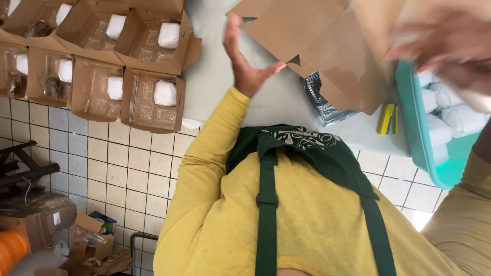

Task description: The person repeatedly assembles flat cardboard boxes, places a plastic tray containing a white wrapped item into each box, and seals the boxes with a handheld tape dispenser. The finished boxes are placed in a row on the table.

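Observation:
My left hand (246,65) reaches up from a yellow sleeve and cups the left edge of a flat, unfolded brown cardboard box (317,41), fingers on its top corner and thumb under its lower edge. The box is tilted above the pale table (215,76). My right hand (444,43) is blurred at the box's right side, above a teal tub (417,133) holding several white wrapped bundles (455,120). What it holds is unclear. I wear a yellow shirt and a green apron.
Several open cardboard boxes (153,97), each with a clear tray and a white bundle, fill the table's left part. A black plastic tray (321,99) and a yellow tool (387,118) lie under the held box. Tiled floor and cardboard clutter (36,225) are at lower left.

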